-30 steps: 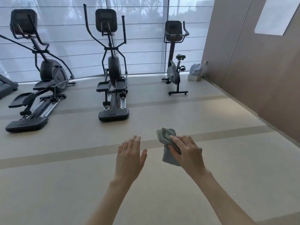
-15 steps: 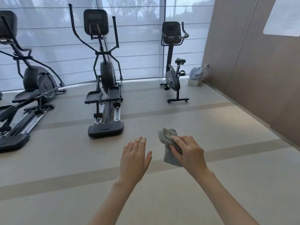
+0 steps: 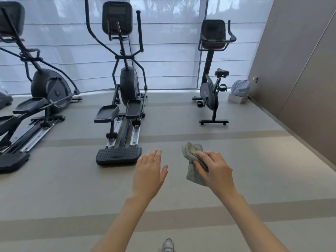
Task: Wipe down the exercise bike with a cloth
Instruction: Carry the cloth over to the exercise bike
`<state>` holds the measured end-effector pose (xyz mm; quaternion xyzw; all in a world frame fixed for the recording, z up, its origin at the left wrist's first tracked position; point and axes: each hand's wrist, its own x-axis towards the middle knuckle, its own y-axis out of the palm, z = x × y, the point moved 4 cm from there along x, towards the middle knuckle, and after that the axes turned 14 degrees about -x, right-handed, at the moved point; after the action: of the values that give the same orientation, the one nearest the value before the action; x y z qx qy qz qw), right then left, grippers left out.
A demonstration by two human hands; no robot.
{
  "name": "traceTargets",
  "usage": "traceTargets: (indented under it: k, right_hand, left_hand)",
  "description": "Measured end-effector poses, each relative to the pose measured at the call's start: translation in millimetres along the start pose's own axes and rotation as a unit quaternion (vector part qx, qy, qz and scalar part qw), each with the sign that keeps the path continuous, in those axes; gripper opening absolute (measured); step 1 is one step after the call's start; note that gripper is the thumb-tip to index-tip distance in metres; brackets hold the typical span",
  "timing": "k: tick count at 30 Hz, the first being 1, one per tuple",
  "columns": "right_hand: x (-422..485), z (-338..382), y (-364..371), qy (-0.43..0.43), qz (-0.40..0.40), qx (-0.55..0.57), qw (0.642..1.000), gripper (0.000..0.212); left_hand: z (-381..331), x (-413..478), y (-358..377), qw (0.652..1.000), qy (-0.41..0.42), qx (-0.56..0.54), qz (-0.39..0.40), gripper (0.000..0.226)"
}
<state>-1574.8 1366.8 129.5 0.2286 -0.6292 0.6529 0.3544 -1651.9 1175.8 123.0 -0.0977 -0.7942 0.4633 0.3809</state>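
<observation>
I see soft, cool daylight through the blinds; faint shadows on the floor; wide-angle bending at edges; slight softness.

Both bare arms reach out in front, the left hand flat with straight fingers, the right hand curled around a cloth.

Fingers of the right hand cover part of the bunched cloth. The far-left elliptical is cut by the left edge, a shoe by the bottom edge. On the exercise bike, the console screen is too dark to read.
</observation>
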Motion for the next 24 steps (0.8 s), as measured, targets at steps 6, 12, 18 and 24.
traceTargets:
  k: [6, 12, 18, 24]
  right_hand:
    - [99, -42, 111, 0.009, 0.005, 0.002, 1.000, 0.029]
    - [217, -96, 203, 0.033, -0.001, -0.007, 0.999, 0.028]
    - [297, -151, 284, 0.055, 0.009, -0.012, 0.998, 0.029]
    - [428, -250, 446, 0.055, 0.013, -0.012, 0.998, 0.028]
  left_hand:
    - [52, 131, 69, 1.000, -0.002, -0.011, -0.009, 0.053]
    - [89, 281, 128, 1.000, 0.006, -0.023, -0.011, 0.055]
    - [112, 402, 189, 0.999, 0.020, -0.035, 0.016, 0.054]
    - [168, 576, 307, 1.000, 0.010, -0.030, 0.001, 0.054]
